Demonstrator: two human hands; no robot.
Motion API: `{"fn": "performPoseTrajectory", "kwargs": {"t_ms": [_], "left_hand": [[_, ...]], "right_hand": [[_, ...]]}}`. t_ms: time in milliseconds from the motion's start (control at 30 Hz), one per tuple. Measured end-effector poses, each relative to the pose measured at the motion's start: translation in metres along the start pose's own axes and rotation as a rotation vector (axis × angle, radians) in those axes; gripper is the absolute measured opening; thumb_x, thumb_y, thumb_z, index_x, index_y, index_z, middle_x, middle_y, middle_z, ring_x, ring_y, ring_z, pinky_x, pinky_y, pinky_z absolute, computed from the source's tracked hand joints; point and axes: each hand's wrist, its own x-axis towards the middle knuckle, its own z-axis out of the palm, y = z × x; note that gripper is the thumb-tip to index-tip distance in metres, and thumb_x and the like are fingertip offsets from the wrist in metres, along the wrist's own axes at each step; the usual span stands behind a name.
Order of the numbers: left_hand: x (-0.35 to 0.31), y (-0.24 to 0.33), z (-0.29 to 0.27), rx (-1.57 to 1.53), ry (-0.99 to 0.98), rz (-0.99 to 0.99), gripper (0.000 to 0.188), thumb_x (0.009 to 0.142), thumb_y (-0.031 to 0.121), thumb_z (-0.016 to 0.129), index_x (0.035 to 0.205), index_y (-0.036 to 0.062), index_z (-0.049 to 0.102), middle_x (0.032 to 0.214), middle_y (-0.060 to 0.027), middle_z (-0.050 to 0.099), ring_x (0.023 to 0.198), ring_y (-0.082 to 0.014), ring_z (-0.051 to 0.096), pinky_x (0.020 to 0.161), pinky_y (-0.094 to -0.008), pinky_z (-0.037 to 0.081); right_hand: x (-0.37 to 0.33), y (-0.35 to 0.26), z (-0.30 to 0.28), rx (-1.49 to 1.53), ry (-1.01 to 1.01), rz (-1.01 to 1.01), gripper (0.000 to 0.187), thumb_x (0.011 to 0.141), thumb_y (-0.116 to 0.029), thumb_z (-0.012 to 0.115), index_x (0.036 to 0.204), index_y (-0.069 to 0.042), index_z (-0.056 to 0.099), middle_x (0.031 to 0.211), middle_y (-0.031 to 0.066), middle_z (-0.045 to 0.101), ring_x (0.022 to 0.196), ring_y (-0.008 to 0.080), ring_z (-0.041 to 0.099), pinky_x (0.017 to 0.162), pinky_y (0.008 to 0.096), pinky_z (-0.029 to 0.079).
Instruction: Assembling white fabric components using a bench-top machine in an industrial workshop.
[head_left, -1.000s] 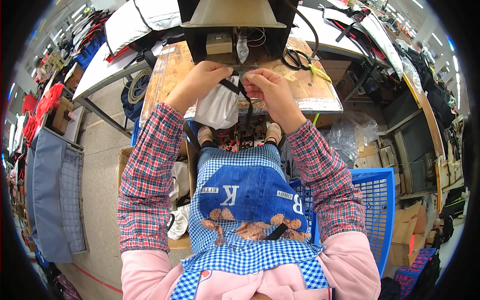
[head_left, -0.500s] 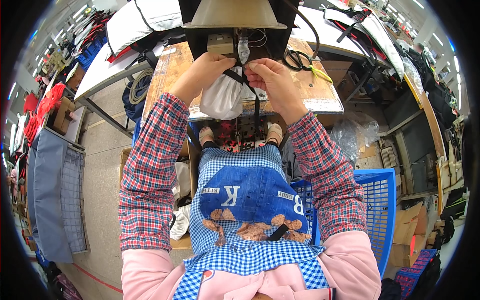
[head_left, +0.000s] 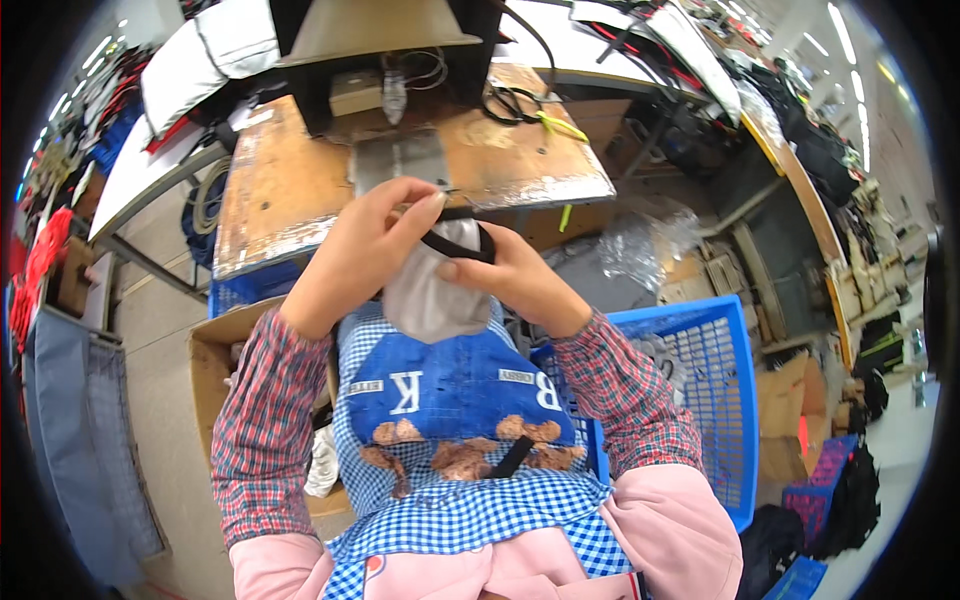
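Observation:
A small white cloth pouch (head_left: 425, 300) hangs between my hands, just in front of the wooden table's near edge and above my apron. Black strap (head_left: 462, 242) runs along its top and loops at the right side. My left hand (head_left: 375, 240) pinches the pouch's top edge, with thumb and fingers pressed together on the strap. On the other side, my right hand (head_left: 520, 278) grips the strap and the pouch's right edge, its thumb lying on the white cloth. The fingertips of my right hand are partly hidden behind the strap.
A dark machine with a cream cover (head_left: 385, 30) stands on the wooden table (head_left: 270, 190). Black loops (head_left: 515, 105) with a yellow end lie right of it. A blue plastic basket (head_left: 742, 400) stands at my right, an open cardboard box (head_left: 208, 360) at my left.
Both hands have drawn the pouch away from the machine, toward me and downward. My right hand now takes hold of the pouch's edge and strap. The view has shifted to the right.

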Motion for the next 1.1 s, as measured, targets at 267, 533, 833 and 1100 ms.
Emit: {"fn": "performPoseTrajectory", "kwargs": {"t_ms": [267, 533, 833, 1100], "left_hand": [[-0.089, -0.105, -0.057, 0.156, -0.032, -0.299, 0.021, 0.093, 0.016, 0.058, 0.103, -0.002, 0.061, 0.084, -0.0014, 0.062, 0.075, -0.0065, 0.054, 0.069, -0.0226, 0.046], [-0.222, -0.242, -0.118, 0.718, 0.255, -0.614, 0.027, 0.084, 0.023, 0.058, 0.091, -0.0011, 0.068, 0.092, -0.0222, 0.067, 0.089, -0.037, 0.064, 0.079, -0.0445, 0.05], [-0.343, -0.293, -0.157, 0.75, 0.383, -0.972, 0.033, 0.083, 0.028, 0.061, 0.102, 0.001, 0.066, 0.103, -0.0218, 0.065, 0.101, -0.0365, 0.061, 0.089, -0.0434, 0.047], [-0.343, -0.377, -0.181, 0.732, 0.796, -0.999, 0.066, 0.078, 0.04, 0.066, 0.12, -0.0088, 0.051, 0.117, -0.0307, 0.056, 0.111, -0.0419, 0.053, 0.095, -0.0451, 0.043]], "right_hand": [[-0.192, 0.001, -0.142, -1.439, 0.184, 0.629, 0.051, 0.072, -0.031, 0.077, 0.106, 0.003, 0.062, 0.102, 0.0223, 0.065, 0.092, 0.0345, 0.063, 0.079, 0.038, 0.05], [-0.091, 0.012, 0.023, -0.662, -0.278, -0.028, 0.032, 0.078, -0.012, 0.073, 0.107, -0.001, 0.065, 0.1, 0.0126, 0.068, 0.094, 0.0275, 0.064, 0.083, 0.034, 0.05], [-0.044, 0.003, 0.246, 0.346, -1.373, -0.231, 0.036, 0.089, -0.024, 0.063, 0.114, 0.002, 0.06, 0.108, 0.0161, 0.063, 0.102, 0.0301, 0.059, 0.088, 0.0378, 0.046], [-0.033, 0.01, 0.259, 0.323, -1.499, -0.238, 0.023, 0.089, -0.022, 0.063, 0.094, 0.0, 0.06, 0.089, 0.0134, 0.059, 0.086, 0.0295, 0.056, 0.079, 0.0371, 0.044]]}}
